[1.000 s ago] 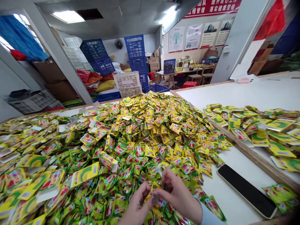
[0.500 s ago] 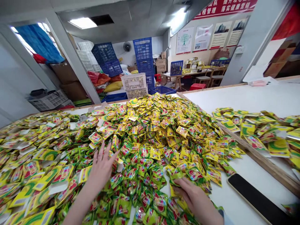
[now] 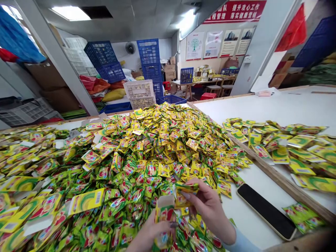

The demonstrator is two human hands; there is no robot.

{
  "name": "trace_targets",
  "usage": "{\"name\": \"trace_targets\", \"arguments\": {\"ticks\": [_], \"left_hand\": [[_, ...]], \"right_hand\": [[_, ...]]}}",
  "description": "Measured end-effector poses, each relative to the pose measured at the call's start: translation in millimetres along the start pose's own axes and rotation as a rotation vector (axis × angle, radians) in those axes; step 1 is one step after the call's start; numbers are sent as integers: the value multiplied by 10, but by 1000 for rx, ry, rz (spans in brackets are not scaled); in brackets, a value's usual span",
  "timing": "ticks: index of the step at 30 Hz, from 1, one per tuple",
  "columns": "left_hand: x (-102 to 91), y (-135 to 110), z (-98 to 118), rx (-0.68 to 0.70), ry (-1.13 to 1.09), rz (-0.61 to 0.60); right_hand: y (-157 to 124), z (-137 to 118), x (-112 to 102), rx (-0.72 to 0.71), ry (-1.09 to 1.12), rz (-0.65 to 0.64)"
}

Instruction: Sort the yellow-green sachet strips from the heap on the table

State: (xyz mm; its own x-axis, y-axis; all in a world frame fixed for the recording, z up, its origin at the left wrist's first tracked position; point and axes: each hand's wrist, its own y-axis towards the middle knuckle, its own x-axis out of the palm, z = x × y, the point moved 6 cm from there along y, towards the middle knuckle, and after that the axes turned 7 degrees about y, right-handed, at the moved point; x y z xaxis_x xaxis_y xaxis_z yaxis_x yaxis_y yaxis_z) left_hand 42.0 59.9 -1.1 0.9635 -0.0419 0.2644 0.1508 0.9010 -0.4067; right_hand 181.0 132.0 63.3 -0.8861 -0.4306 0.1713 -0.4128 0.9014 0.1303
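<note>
My left hand is closed around a small box with a red fruit print, its pale open flap facing up. Close to the box's right side, my right hand pinches yellow and green packets between thumb and fingers. How many packets are in that pinch I cannot tell. Under and around both hands lie loose green packets, partly hidden by the hands. A large heap of yellow packets rises just beyond them.
Flat and opened boxes spread over the left side. A black phone lies at the right, beside a wooden strip. Past the strip are more boxes on the white table. Crates stand stacked behind.
My left hand has come from the left pile to the front middle and now holds a box. My right hand has lifted packets up beside it. The view has turned right.
</note>
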Motion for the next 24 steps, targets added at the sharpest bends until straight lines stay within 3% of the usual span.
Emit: {"name": "trace_targets", "arguments": {"ticks": [3, 5, 8, 13, 16, 21, 24], "left_hand": [[216, 93, -134, 23, -31, -57], [224, 115, -170, 31, 28, -46], [178, 104, -178, 56, 100, -25], [263, 67, -181, 33, 97, -170], [272, 58, -168, 30, 121, -165], [281, 42, -208, -16, 227, -101], [332, 59, -186, 46, 254, -92]], "right_hand": [[-51, -157, 162, -211, -219, -90], [-85, -179, 216, -267, -345, -165], [-85, -167, 185, -246, -420, -177], [-59, -138, 106, -179, -451, -150], [-105, -152, 148, -201, -582, -307], [-145, -223, 143, -74, -772, -477], [-159, -309, 183, -60, -882, -600]]}}
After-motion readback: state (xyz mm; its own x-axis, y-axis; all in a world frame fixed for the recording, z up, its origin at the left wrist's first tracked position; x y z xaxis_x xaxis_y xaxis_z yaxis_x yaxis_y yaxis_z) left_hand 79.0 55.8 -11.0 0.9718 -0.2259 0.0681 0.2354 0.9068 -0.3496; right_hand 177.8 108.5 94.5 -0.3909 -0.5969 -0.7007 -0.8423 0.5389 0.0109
